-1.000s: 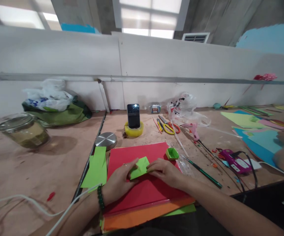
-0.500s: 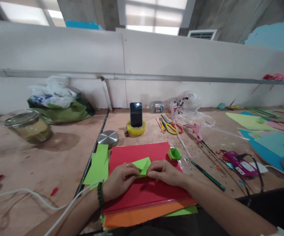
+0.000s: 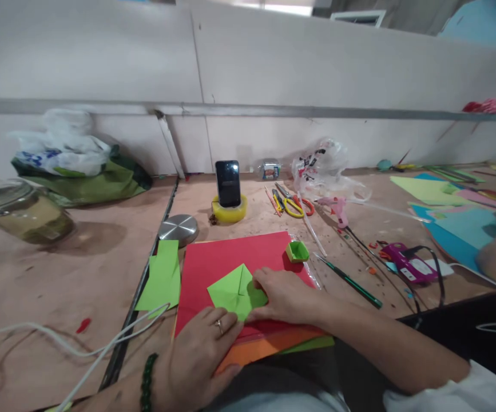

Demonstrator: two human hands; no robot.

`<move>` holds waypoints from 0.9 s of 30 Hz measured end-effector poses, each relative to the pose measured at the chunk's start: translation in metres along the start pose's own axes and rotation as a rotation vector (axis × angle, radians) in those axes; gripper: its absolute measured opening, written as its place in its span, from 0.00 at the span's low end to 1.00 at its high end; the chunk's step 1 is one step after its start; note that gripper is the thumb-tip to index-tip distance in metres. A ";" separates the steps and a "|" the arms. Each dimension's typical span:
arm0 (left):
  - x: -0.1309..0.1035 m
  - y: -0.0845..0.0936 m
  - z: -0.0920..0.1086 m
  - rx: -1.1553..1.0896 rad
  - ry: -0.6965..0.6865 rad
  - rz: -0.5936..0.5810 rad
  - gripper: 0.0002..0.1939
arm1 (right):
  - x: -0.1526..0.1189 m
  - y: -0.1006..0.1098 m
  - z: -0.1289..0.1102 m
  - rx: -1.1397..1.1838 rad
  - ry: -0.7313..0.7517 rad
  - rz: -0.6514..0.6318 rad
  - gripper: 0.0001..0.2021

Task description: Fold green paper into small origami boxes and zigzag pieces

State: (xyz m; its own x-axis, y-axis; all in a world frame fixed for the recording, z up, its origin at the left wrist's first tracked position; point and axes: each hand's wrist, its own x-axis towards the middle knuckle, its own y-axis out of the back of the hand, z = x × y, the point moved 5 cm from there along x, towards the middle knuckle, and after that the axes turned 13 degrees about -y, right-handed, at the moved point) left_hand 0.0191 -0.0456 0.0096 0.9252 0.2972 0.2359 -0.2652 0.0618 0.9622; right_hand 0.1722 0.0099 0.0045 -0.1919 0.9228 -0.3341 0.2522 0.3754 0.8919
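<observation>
Folding step, by the look of it: bright-green creased paper square lies diamond-wise on the red rectangular paper sheet, both hands at it.
Left hand: fingers on the lower edge, thumb spread wide, not pinching. Right hand: thumb and fingertips bent round the right corner; can't tell if pinched. Next move probably calls for holding the square steady and pressing the crease flat. Versus half a second ago: square lies flatter, more of it showing; left hand has slid nearer the body, its pinch undone.
</observation>
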 end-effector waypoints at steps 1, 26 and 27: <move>-0.003 -0.003 0.005 0.049 -0.021 0.016 0.19 | -0.002 0.000 -0.003 -0.045 -0.012 0.011 0.28; -0.016 0.013 -0.026 0.145 0.050 0.037 0.11 | -0.030 0.005 0.007 -0.050 0.215 -0.068 0.12; -0.014 0.014 -0.029 0.172 0.090 0.047 0.12 | -0.030 0.003 0.004 -0.065 0.234 -0.056 0.12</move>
State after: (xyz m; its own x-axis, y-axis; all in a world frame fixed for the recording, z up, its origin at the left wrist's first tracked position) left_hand -0.0054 -0.0212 0.0160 0.8827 0.3805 0.2757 -0.2504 -0.1155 0.9612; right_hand 0.1821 -0.0160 0.0158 -0.4199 0.8528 -0.3105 0.1746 0.4116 0.8945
